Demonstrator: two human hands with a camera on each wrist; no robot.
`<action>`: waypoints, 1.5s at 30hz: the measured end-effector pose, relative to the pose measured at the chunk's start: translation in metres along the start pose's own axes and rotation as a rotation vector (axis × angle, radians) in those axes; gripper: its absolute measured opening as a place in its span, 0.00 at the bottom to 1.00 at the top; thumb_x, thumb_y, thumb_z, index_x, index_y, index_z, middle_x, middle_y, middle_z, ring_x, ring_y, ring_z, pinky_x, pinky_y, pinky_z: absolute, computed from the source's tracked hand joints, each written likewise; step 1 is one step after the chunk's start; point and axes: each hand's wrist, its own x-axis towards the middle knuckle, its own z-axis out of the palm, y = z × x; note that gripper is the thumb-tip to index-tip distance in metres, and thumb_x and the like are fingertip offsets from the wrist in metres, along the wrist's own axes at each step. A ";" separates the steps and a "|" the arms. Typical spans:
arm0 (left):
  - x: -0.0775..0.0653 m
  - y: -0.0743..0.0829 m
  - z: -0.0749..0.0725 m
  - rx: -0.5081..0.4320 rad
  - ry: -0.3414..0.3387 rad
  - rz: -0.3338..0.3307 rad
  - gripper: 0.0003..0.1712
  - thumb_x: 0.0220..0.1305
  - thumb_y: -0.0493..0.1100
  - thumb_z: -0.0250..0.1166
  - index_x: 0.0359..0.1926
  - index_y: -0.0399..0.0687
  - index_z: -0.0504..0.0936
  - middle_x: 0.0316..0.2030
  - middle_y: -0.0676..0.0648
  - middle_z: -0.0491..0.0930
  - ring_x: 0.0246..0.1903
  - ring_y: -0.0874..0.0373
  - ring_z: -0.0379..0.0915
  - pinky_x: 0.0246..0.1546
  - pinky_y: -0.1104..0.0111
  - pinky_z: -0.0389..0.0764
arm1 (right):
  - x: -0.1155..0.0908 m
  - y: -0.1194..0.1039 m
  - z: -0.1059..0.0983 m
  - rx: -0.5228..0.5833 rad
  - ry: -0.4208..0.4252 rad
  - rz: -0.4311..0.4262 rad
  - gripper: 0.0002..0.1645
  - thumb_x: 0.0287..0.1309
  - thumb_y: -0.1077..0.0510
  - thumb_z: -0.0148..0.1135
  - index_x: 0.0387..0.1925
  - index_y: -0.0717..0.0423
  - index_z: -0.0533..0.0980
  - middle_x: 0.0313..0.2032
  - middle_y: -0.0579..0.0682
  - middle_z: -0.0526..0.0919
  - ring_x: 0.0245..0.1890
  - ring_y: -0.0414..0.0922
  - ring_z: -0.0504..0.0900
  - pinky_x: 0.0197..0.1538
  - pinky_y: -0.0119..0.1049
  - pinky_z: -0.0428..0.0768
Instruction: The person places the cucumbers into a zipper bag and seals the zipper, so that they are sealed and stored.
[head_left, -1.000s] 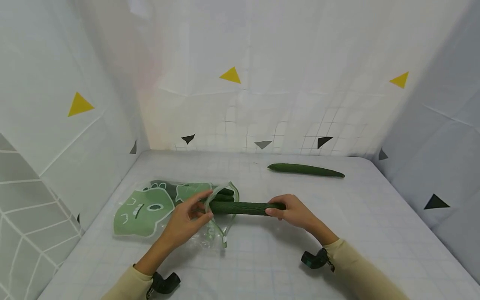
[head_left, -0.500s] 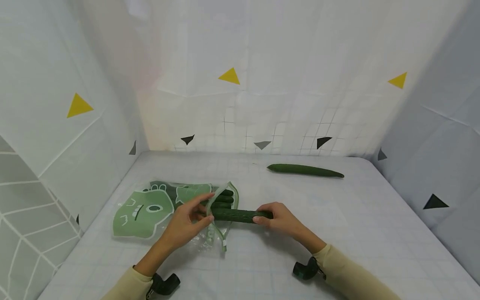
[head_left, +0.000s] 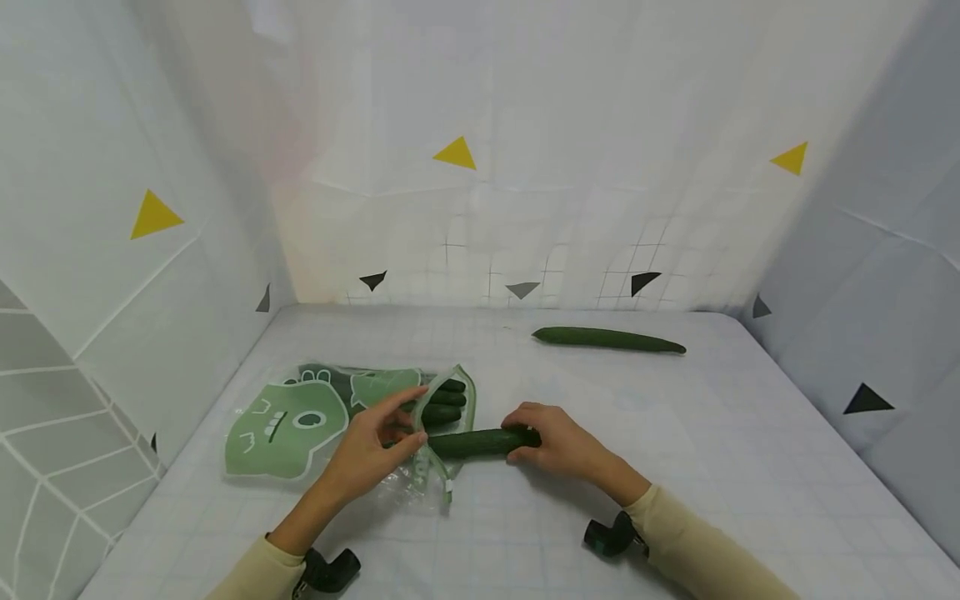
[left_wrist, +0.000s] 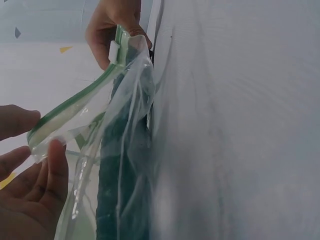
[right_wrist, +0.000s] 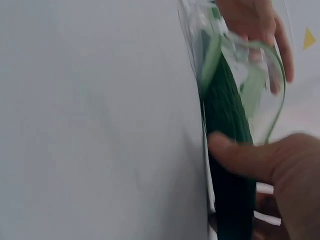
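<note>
A clear zip bag (head_left: 285,425) with a green cartoon print lies on the left of the table, its mouth facing right. My left hand (head_left: 375,442) pinches the bag's green-edged mouth (left_wrist: 75,102) between thumb and fingers, and the mouth gapes. Several cucumbers (head_left: 447,400) show inside the opening. Another cucumber (head_left: 476,443) lies partly in the bag, its right end gripped by my right hand (head_left: 555,442). In the right wrist view the thumb (right_wrist: 245,157) lies across that cucumber. The left wrist view shows its inserted length through the clear plastic.
One more cucumber (head_left: 607,339) lies alone at the back right of the table. White sheets with yellow and black triangles form walls behind and at both sides. A white zip slider (left_wrist: 114,52) sits at the near end of the bag's mouth.
My right hand has moved left and slightly nearer, sliding the cucumber farther into the bag and lowering it toward the table. My left hand stays at the bag's mouth.
</note>
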 end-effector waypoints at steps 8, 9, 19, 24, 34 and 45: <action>0.002 0.003 -0.001 -0.014 -0.002 0.005 0.35 0.68 0.34 0.71 0.74 0.43 0.72 0.39 0.44 0.84 0.38 0.53 0.84 0.41 0.61 0.86 | -0.003 0.009 -0.023 -0.218 -0.125 -0.032 0.19 0.59 0.48 0.78 0.48 0.52 0.87 0.40 0.39 0.82 0.42 0.39 0.78 0.45 0.39 0.80; 0.002 0.003 -0.001 -0.017 -0.002 0.007 0.35 0.68 0.33 0.71 0.74 0.43 0.72 0.39 0.42 0.84 0.38 0.53 0.84 0.41 0.61 0.86 | -0.004 0.009 -0.026 -0.226 -0.149 -0.037 0.18 0.59 0.48 0.78 0.47 0.52 0.87 0.39 0.38 0.81 0.40 0.38 0.78 0.44 0.38 0.80; 0.001 0.002 -0.001 -0.011 0.002 0.008 0.35 0.68 0.33 0.71 0.74 0.42 0.72 0.38 0.42 0.84 0.36 0.54 0.84 0.40 0.62 0.86 | -0.003 0.007 -0.030 -0.096 -0.213 -0.165 0.10 0.62 0.55 0.76 0.43 0.53 0.86 0.33 0.37 0.76 0.29 0.35 0.73 0.34 0.30 0.75; 0.001 0.001 -0.001 -0.008 0.001 0.014 0.34 0.68 0.33 0.70 0.74 0.42 0.72 0.38 0.41 0.84 0.34 0.53 0.84 0.37 0.62 0.85 | -0.001 0.006 -0.023 -0.080 -0.074 -0.239 0.10 0.63 0.58 0.74 0.45 0.57 0.87 0.34 0.40 0.80 0.27 0.34 0.71 0.32 0.29 0.72; 0.003 0.002 0.000 0.003 0.010 0.021 0.35 0.67 0.32 0.71 0.73 0.42 0.73 0.37 0.46 0.84 0.34 0.54 0.84 0.36 0.62 0.85 | 0.011 -0.006 -0.008 -0.052 0.021 -0.229 0.13 0.66 0.54 0.72 0.47 0.58 0.87 0.37 0.43 0.82 0.28 0.32 0.73 0.34 0.31 0.76; 0.002 0.002 0.000 0.028 0.019 0.016 0.34 0.67 0.33 0.71 0.73 0.43 0.74 0.36 0.51 0.84 0.34 0.55 0.83 0.35 0.63 0.85 | 0.034 -0.021 0.014 -0.071 0.086 -0.246 0.12 0.63 0.56 0.74 0.45 0.59 0.87 0.34 0.43 0.81 0.28 0.35 0.73 0.34 0.31 0.75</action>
